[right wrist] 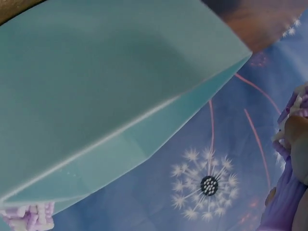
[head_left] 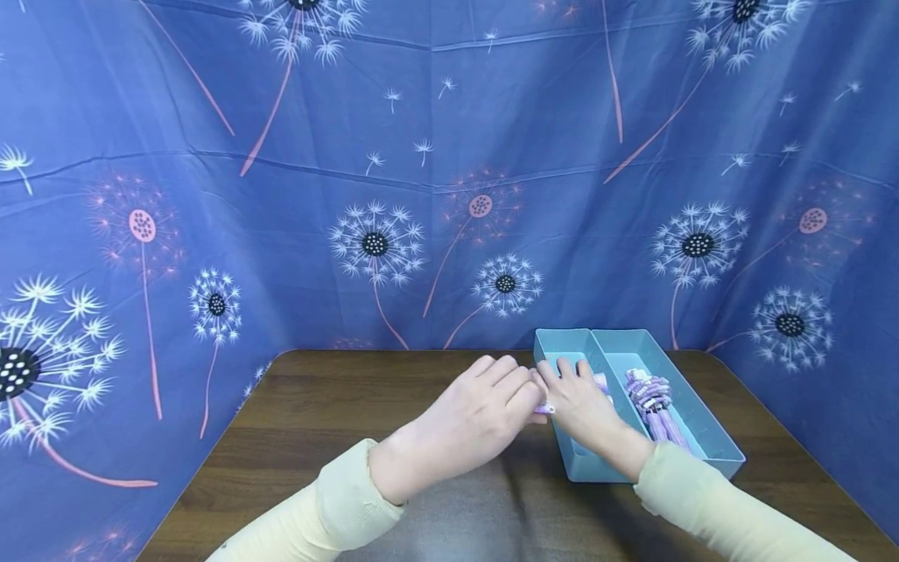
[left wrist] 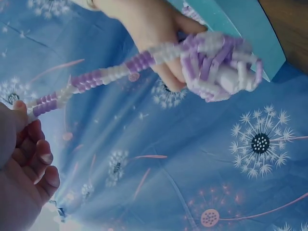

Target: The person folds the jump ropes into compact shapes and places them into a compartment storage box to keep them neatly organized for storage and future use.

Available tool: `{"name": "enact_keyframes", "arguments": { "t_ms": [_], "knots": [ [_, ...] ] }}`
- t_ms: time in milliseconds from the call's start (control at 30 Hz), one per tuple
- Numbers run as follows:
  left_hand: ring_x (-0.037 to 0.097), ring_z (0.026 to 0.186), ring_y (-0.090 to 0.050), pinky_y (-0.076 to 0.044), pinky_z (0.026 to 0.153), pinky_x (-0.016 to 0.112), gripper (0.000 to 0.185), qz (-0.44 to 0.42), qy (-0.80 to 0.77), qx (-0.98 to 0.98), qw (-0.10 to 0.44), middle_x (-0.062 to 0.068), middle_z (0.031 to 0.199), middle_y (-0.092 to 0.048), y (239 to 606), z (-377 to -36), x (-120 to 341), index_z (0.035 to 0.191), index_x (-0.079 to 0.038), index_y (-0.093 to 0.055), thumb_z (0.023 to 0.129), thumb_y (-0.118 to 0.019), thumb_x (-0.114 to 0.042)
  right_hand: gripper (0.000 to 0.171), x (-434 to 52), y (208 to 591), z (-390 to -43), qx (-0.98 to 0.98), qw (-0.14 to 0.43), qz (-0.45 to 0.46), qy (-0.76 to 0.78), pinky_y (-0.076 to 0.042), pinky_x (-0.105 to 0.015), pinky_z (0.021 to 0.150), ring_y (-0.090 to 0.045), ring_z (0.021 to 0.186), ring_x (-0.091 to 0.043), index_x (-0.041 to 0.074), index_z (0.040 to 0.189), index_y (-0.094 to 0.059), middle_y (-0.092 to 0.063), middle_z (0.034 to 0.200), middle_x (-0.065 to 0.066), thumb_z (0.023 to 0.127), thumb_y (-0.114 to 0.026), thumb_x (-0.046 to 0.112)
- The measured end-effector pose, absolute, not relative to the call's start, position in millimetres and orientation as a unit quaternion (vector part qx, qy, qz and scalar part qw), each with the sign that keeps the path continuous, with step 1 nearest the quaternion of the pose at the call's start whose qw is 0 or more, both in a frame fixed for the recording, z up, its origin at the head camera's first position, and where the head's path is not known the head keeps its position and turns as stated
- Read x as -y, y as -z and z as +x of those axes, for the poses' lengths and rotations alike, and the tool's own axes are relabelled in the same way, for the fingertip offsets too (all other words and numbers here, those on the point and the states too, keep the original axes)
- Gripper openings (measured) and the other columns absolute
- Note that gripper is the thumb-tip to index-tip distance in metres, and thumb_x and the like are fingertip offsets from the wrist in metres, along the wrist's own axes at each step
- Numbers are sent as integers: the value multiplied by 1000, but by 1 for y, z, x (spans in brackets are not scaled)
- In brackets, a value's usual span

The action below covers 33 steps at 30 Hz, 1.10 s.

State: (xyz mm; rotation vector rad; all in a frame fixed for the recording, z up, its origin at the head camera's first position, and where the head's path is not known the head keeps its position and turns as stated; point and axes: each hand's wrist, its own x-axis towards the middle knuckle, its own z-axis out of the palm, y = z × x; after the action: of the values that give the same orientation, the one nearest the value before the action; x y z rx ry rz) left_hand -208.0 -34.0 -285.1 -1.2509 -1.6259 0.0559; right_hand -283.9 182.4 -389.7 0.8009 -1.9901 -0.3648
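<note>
Dandelion backdrop | teal tray by both hands | each grip pinches bead strand

Blue cloth is showing white dandelion heads with dark centres, plus pink ones on pink stems. Tray is showing plain teal. Bead string is running in alternating purple and white bands; bead bundle is showing the same. Worktop is showing dark brown woodgrain. Sleeves are showing pale yellow.
</note>
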Motion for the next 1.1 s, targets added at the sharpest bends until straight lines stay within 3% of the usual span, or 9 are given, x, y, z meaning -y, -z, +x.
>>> {"name": "enact_keyframes", "arguments": {
  "t_ms": [200, 333, 433, 700, 1100],
  "knots": [
    [14, 74, -47, -36, 63, 24, 16, -511, 24, 704, 492, -1, 82, -56, 278, -222, 30, 89, -10, -57, 95, -53, -24, 20, -177, 398, -282, 777, 463, 401, 147, -36, -45, 59, -48, 69, -29, 11, 67, -54, -54, 71, -6, 80, -42, 19],
    [12, 72, -48, -36, 63, 22, 12, -499, 56, 730, 463, -3, 80, -55, 280, -234, 29, 89, -10, -58, 92, -60, -21, 13, -177, 401, -278, 767, 435, 439, 172, -37, -43, 62, -51, 74, -28, 9, 76, -59, -60, 78, -6, 75, -61, 21],
    [12, 74, -49, -37, 64, 22, 10, -493, 77, 748, 438, -3, 81, -55, 283, -245, 30, 91, -9, -57, 92, -60, -19, 35, -178, 402, -275, 769, 412, 456, 177, -38, -41, 64, -50, 77, -28, 7, 83, -57, -58, 85, -6, 68, -76, 31],
    [13, 78, -53, -43, 68, 23, 9, -481, 87, 764, 421, 0, 85, -56, 290, -271, 35, 95, -7, -56, 94, -56, -16, 35, -175, 398, -272, 751, 401, 499, 164, -36, -39, 64, -48, 75, -26, 8, 82, -56, -51, 82, -5, 65, -75, 33],
    [14, 74, -50, -43, 67, 24, 4, -457, 49, 783, 419, 2, 82, -54, 305, -303, 48, 93, -6, -56, 92, -58, -10, 63, -179, 392, -268, 752, 392, 510, 146, -41, -40, 70, -50, 83, -26, 7, 99, -60, -56, 97, -7, 54, -86, 43]
  ]
}}
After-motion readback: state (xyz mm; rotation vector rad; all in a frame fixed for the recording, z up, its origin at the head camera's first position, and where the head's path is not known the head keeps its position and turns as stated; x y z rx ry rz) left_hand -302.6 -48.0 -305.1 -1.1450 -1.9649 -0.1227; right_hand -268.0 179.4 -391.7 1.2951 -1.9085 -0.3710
